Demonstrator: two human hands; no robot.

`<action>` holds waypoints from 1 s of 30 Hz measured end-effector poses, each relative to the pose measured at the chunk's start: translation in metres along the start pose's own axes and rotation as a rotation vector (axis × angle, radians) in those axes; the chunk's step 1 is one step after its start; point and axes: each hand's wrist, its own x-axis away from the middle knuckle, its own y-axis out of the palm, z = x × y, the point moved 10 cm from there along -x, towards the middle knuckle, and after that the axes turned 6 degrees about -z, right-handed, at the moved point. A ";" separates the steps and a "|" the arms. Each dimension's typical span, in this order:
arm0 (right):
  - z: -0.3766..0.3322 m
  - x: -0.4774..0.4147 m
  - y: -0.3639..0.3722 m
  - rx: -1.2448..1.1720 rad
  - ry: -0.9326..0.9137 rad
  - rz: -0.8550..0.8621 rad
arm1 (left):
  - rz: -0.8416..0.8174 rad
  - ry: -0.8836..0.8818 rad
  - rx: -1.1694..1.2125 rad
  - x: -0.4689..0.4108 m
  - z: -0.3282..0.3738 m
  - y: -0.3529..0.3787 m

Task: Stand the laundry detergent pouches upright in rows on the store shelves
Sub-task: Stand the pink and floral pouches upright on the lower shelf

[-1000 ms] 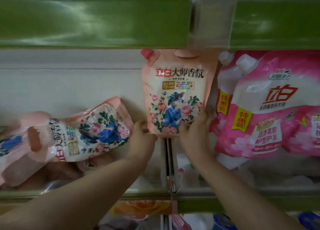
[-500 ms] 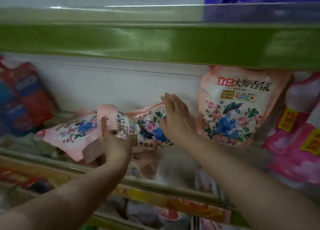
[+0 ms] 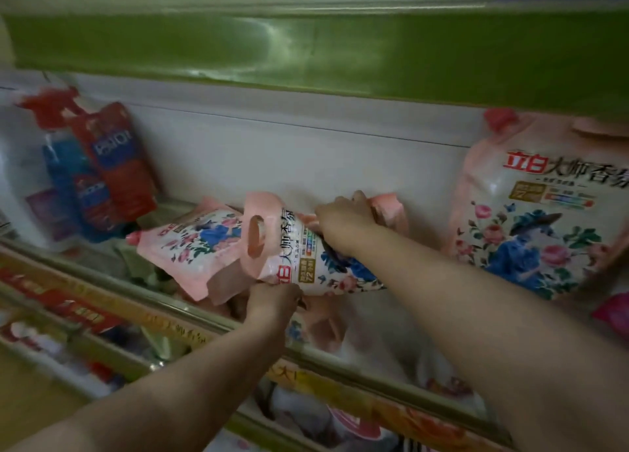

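Observation:
A pink floral detergent pouch (image 3: pixel 299 247) lies on its side in the middle of the shelf, handle end to the left. My right hand (image 3: pixel 343 218) grips its upper edge near the bottom end. My left hand (image 3: pixel 274 303) holds its lower edge by the handle end. Behind it another pink floral pouch (image 3: pixel 190 240) lies flat, cap to the left. One more pink floral pouch (image 3: pixel 537 220) stands upright at the right, against the white back wall.
Red and blue pouches (image 3: pixel 102 176) lean at the shelf's left end. A green shelf front (image 3: pixel 306 50) overhangs above. The shelf's clear front rail (image 3: pixel 177 312) runs below my hands, with more goods on the shelf beneath. A magenta pouch edge (image 3: pixel 612 312) shows far right.
My hands left the upright pouch at the right and moved left onto the lying pouch. Both now grip it, and the view has shifted left.

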 end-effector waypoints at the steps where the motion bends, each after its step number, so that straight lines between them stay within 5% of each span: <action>1: 0.002 0.009 -0.004 -0.007 0.010 0.031 | -0.012 -0.016 0.032 0.000 -0.001 0.001; 8: 0.029 0.113 -0.050 -0.202 0.015 0.687 | -0.125 0.050 0.160 0.003 0.001 0.022; 13: 0.077 0.164 -0.032 -0.417 0.133 0.808 | -0.169 0.203 0.114 0.042 0.016 0.054; 20: 0.160 0.221 0.001 -1.390 0.383 0.930 | -0.469 0.560 -0.027 0.096 0.074 0.139; 26: 0.196 0.277 0.045 -1.428 0.645 1.016 | -0.644 0.584 -0.148 0.122 0.077 0.196; 30: 0.210 0.291 0.061 -1.541 0.633 1.028 | -0.622 0.571 -0.128 0.121 0.077 0.218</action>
